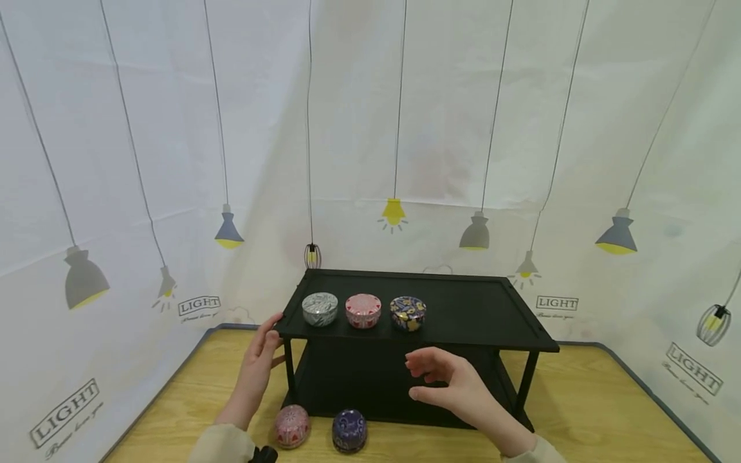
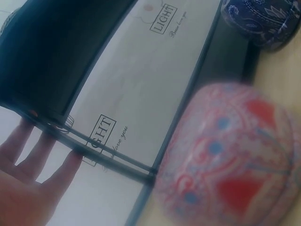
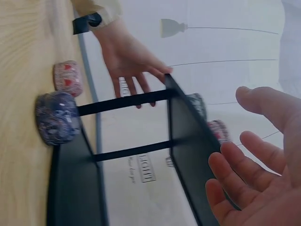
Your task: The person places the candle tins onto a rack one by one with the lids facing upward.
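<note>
On the top board of a black two-tier rack (image 1: pixel 475 315) stand three round tins in a row: a grey-white marbled tin (image 1: pixel 320 310), a pink tin with red hearts (image 1: pixel 363 312) and a dark blue tin with gold flowers (image 1: pixel 408 314). My left hand (image 1: pixel 260 354) touches the rack's left front corner, thumb near the top edge and fingers by the side. Nothing is in my right hand (image 1: pixel 454 389), which hovers before the rack with fingers loosely bent. A pink patterned tin (image 1: pixel 292 426) and a purple-blue patterned tin (image 1: pixel 350 431) sit on the table before the rack.
The wooden table (image 1: pixel 608 411) extends on both sides of the rack. White sheeting (image 1: pixel 359 128) printed with hanging lamps encloses the back and sides. The rack's lower board (image 1: pixel 393 386) lies close over the table, with a black post (image 1: pixel 525 381) at the front right.
</note>
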The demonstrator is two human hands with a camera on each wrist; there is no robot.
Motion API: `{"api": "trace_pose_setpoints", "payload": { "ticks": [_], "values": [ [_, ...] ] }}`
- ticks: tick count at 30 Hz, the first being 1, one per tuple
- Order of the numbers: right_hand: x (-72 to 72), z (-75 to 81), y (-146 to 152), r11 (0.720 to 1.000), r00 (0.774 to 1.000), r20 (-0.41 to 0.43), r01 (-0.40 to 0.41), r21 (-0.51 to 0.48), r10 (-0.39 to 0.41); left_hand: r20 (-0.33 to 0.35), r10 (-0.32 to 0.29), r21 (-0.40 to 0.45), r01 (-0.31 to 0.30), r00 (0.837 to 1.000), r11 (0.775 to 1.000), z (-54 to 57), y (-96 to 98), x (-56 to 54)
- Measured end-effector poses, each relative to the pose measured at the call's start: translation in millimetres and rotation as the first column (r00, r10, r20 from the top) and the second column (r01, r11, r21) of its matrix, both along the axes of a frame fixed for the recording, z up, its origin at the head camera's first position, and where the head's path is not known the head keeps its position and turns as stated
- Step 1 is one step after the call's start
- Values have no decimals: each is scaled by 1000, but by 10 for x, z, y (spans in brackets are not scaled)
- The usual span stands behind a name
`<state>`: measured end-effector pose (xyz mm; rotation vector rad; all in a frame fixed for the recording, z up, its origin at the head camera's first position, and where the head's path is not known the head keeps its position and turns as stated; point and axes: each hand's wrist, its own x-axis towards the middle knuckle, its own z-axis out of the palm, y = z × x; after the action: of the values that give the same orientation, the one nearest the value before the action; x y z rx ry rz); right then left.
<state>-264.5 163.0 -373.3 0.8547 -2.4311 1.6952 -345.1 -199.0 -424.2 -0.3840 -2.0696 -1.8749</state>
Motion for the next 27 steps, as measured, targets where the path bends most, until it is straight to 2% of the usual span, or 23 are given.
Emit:
{"api": "trace_pose_setpoints", "payload": {
  "ticks": [11,18,27],
  "values": [
    [-74,-227,-148,999,994,102,-42,-10,43,3,5,5,-5,1000,1000,-4,-9,20],
    [-125,-357,-261,997,990,118,-82,-7,82,16,-7,11,7,1000,1000,-6,-18,7],
    [-199,-505,-383,997,981,181,-76,-3,76,14,-16,23,16,1000,1000,10,9,14]
  ]
}}
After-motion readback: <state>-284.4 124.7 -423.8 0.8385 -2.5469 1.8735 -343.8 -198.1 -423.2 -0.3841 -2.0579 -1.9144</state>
